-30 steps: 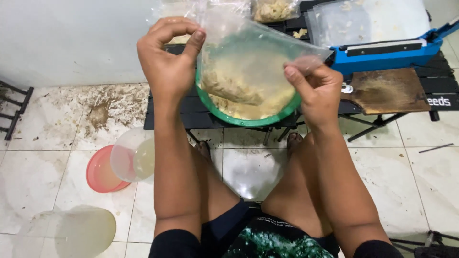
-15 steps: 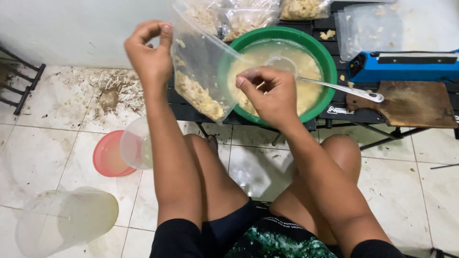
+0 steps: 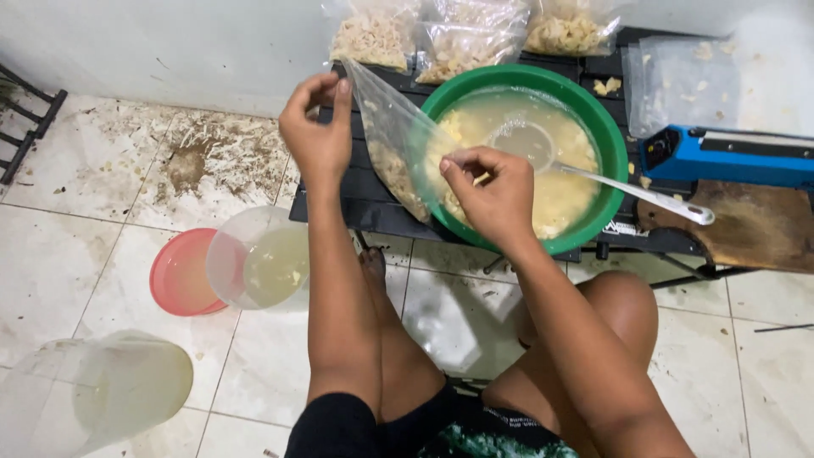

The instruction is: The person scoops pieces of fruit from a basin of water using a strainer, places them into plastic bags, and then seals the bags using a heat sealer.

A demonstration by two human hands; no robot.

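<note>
Over table (image 3: 339, 199): hands pinching bag (image 3: 392, 144)

The light is soft and even, coming from above, with a pale glare on the wet floor tiles (image 3: 458, 318) between the knees. Shadows are weak. The picture is a little soft, and the clear container (image 3: 102, 394) at the lower left corner looks blurred and stretched

The clear jar (image 3: 93, 399) runs off the bottom-left corner. The blue sealer (image 3: 729, 157) is cut by the right edge; filled bags (image 3: 462, 38) clip the top.
</note>
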